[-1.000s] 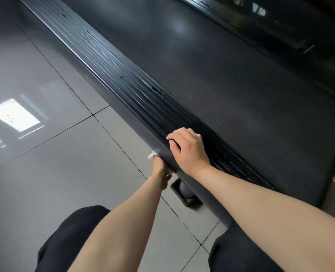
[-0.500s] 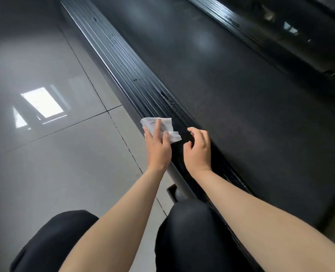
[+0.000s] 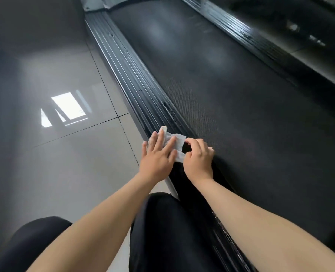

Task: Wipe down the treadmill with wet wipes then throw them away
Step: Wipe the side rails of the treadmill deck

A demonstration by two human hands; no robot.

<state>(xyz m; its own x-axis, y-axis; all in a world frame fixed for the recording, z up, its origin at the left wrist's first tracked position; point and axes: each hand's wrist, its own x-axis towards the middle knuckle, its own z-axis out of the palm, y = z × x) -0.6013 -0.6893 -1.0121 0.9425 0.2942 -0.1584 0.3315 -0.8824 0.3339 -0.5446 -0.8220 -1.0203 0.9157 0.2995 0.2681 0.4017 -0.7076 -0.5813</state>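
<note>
I can read no text, label, brand or number anywhere, neither on the treadmill side rail (image 3: pixel 135 79), the belt (image 3: pixel 221 85) nor the wipe (image 3: pixel 175 141).

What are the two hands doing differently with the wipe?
The left hand lies flat with fingers spread on the wet wipe; the right hand has curled fingers. The left hand presses its top; the right hand pinches its edge. Both touch the wipe on the treadmill's side rail.
</note>
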